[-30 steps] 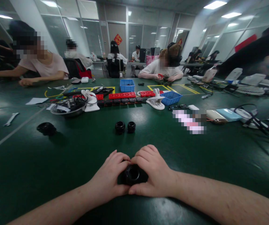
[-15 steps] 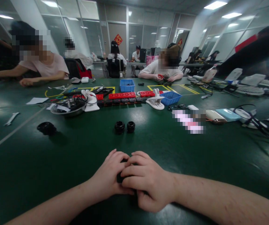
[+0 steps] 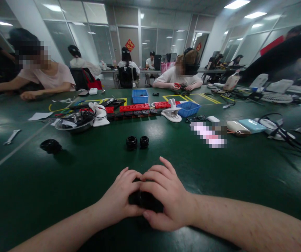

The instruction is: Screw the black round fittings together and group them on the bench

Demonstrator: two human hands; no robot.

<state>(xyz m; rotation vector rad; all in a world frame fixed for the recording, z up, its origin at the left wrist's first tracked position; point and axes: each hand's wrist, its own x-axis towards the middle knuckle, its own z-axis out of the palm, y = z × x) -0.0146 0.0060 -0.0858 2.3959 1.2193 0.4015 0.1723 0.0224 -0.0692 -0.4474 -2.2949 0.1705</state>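
In front of me, both hands are wrapped around a black cylindrical part (image 3: 151,201), mostly hidden behind my fingers. My left hand (image 3: 119,196) grips it from the left, with thumb below and fingers over the top. From the right, my right hand (image 3: 167,196) curls its fingers around it, the little finger raised. Beyond the hands, two glossy black ring-shaped parts stand side by side on the green table: a larger ring (image 3: 131,143) and a smaller ring (image 3: 144,141). A black ribbed part (image 3: 51,146) lies further left.
A metal bowl (image 3: 74,128) of cables, red power strips (image 3: 134,107), white clips (image 3: 171,112) and blue bins (image 3: 140,96) line the table's middle. An open-ended wrench (image 3: 12,137) lies left. Cables and power banks (image 3: 238,127) lie right. People sit opposite.
My right hand has turned, its fingers rising and its little finger lifting, so more of the black part shows. My left hand stays nearly in place. The view has shifted slightly.
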